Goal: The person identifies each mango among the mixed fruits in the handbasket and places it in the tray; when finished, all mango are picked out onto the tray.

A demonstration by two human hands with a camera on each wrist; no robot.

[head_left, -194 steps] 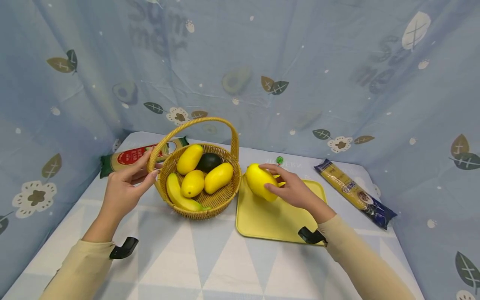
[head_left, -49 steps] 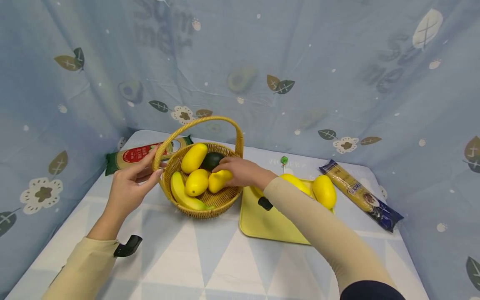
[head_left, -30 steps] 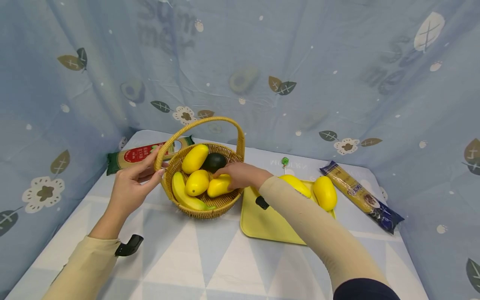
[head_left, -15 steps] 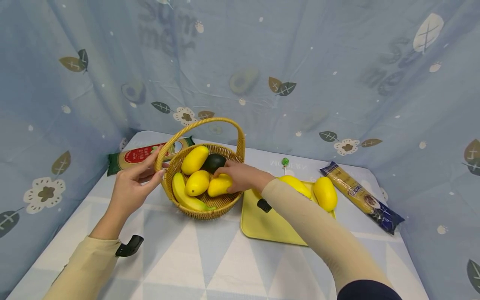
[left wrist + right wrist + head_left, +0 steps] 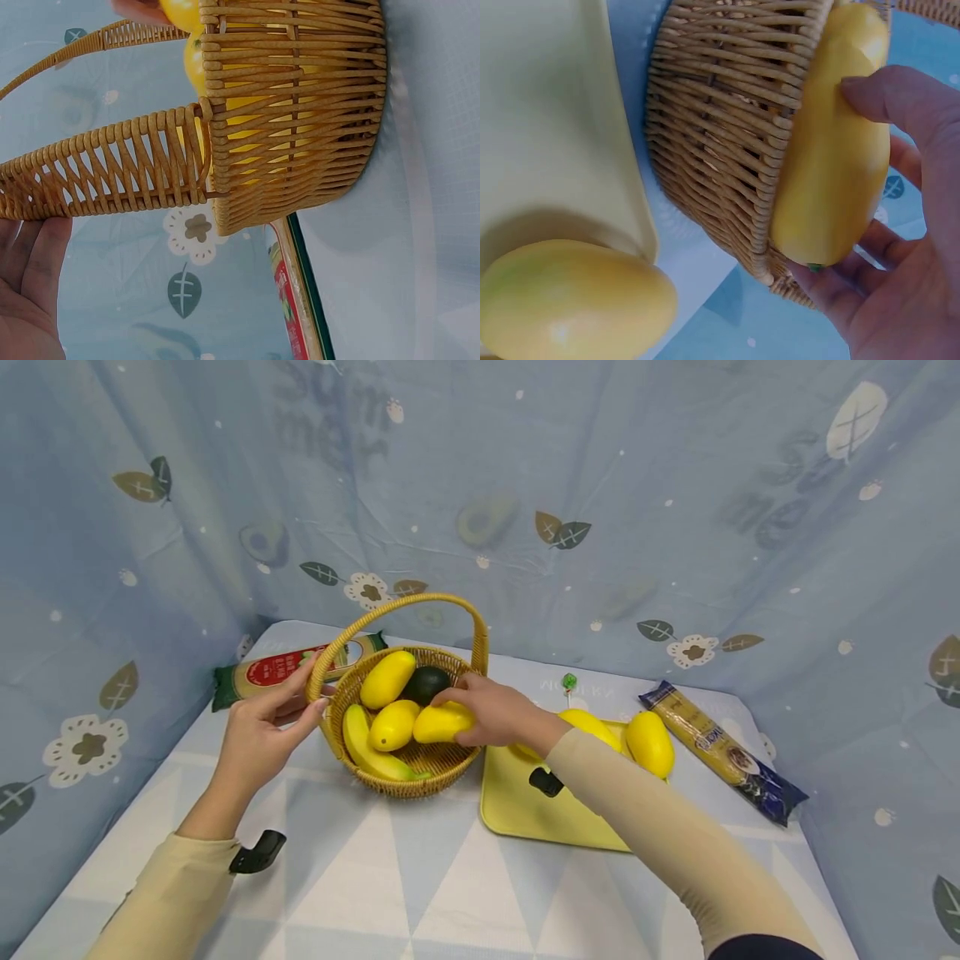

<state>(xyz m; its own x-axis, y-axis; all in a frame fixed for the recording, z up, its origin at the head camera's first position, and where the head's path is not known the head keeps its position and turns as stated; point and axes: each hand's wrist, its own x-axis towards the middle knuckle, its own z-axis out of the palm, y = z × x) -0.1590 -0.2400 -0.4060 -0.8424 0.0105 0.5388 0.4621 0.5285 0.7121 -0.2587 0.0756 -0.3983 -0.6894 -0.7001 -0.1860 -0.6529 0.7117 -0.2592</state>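
Right hand: the right hand (image 5: 491,714) curls its fingers and thumb round a yellow mango (image 5: 442,723) and holds it just above the right inner side of the wicker basket (image 5: 450,758); the right wrist view shows the thumb on top of the fruit and the fingers beneath it, the mango lying against the basket rim.
Left hand: the left hand (image 5: 258,739) rests at the left foot of the basket handle (image 5: 397,607), fingers almost straight, thumb and forefinger on either side of the woven band; in the left wrist view only the fingertips show beside the handle, not wrapped about it.
Basket contents: two more mangoes (image 5: 386,678), a banana (image 5: 363,752) along the near left wall, and a dark green avocado (image 5: 425,682) at the back.
Basket place: on the bench (image 5: 420,877), left of centre, upright.
Tray: a yellow tray (image 5: 525,806) lies just right of the basket, touching or almost touching it; two yellow mangoes (image 5: 649,743) sit at its far end, one partly hidden by the right sleeve.
Packets: a red and green packet (image 5: 270,670) lies behind the basket on the left; a blue spaghetti packet (image 5: 720,752) lies to the right of the tray.
Small thing: a green lollipop (image 5: 569,682) lies behind the tray.
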